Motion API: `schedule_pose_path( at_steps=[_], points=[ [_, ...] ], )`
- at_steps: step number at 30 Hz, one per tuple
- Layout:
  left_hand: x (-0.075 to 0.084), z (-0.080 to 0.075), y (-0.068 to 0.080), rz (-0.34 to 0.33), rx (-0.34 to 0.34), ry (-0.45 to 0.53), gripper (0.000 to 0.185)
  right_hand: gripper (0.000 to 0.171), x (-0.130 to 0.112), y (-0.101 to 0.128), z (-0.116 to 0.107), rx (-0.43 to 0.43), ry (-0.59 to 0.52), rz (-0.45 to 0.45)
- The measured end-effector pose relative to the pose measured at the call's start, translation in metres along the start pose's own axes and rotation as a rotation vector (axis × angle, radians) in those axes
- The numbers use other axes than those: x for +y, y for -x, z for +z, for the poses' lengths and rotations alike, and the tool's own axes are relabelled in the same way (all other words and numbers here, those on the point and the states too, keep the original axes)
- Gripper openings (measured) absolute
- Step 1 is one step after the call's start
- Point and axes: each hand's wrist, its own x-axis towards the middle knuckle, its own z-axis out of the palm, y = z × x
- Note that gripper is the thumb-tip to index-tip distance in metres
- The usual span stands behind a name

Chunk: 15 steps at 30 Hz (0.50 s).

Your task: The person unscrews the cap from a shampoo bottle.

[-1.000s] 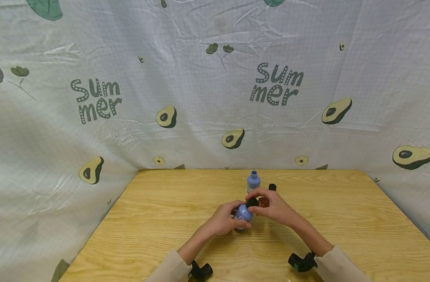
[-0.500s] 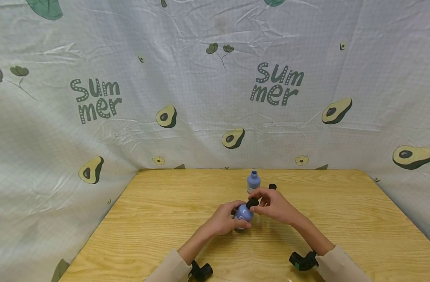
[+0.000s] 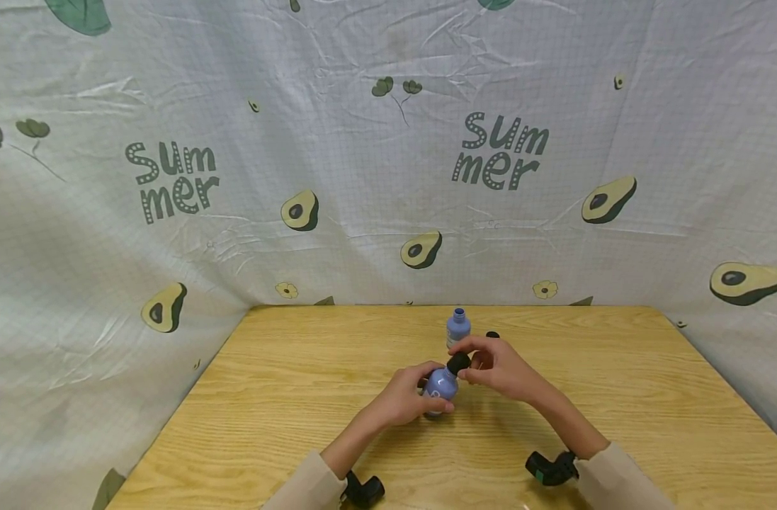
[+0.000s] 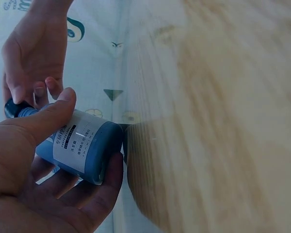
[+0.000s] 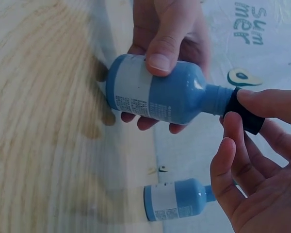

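My left hand (image 3: 402, 398) grips a blue bottle (image 3: 442, 383) with a white label round its body. The bottle leans, its neck up toward the right. Between thumb and fingers of my right hand (image 3: 504, 370) is a black cap (image 3: 458, 363) at the mouth of that bottle. In the right wrist view the cap (image 5: 245, 111) sits slightly askew over the neck's end, and ridges of the bare neck (image 5: 216, 99) show below it. The left wrist view shows the left thumb across the bottle (image 4: 80, 145); its neck is partly hidden there.
A second blue bottle (image 3: 458, 329) stands uncapped behind the hands. Right of it a black top (image 3: 493, 334) shows above my right hand, which hides what is below. The wooden table (image 3: 299, 368) ends at a printed cloth (image 3: 363, 269).
My right hand and the black cap have shifted slightly up and right, away from the bottle's shoulder, so more of the neck shows. The left hand and bottle have stayed put.
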Motion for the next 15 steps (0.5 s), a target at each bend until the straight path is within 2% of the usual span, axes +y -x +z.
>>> schedule_pose_path(
  at_steps=[15],
  points=[
    [0.002, -0.002, 0.002, -0.006, 0.007, -0.008, 0.060, 0.035, -0.005, 0.005, -0.028, 0.105, 0.033, 0.061]
  ],
)
